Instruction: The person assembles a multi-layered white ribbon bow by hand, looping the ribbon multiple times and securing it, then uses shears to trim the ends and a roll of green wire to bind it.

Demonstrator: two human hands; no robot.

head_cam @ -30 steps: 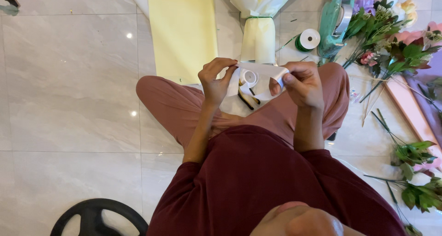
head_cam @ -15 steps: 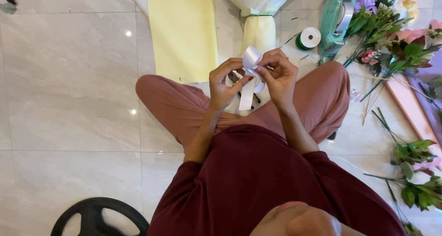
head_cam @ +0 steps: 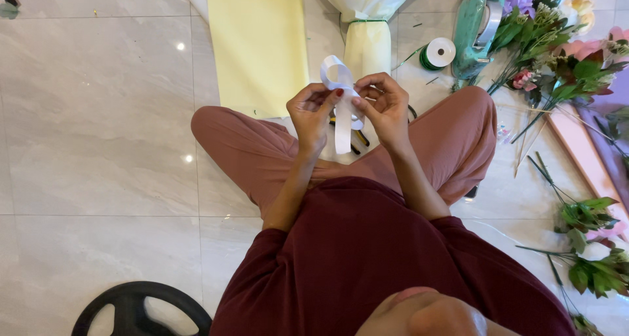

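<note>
Ribbon (head_cam: 343, 106) pinched at its crossing by left hand (head_cam: 313, 113) and right hand (head_cam: 386, 106) needs steady, even tension, keeping its loop round.

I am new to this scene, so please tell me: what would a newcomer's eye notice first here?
First, the white ribbon, looped at the picture's centre and pinched between the left hand and the right hand. Next, the yellow paper sheet on the floor beyond, then the cut flowers at upper right.
</note>
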